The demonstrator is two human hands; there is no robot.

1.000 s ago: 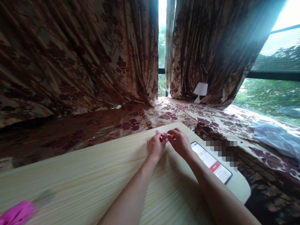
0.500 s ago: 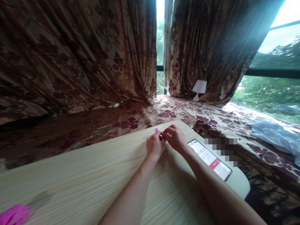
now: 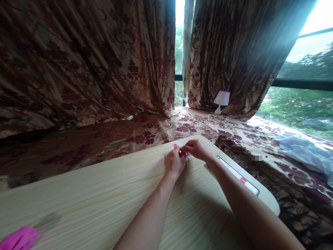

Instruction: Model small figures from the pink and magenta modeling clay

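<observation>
Small pink piece point(image 3: 187, 153), gripped by left hand point(image 3: 174, 162) and right hand point(image 3: 199, 149), near far corner of pale wood-grain surface point(image 3: 99, 194); rectangular black-edged phone point(image 3: 250, 186) along right edge.

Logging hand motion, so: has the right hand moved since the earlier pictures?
Yes: the right hand has shifted slightly upward in view, its forearm now hiding more of the phone.

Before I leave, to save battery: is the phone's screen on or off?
On: the phone glows white with a red patch; the right forearm hides part.
</observation>
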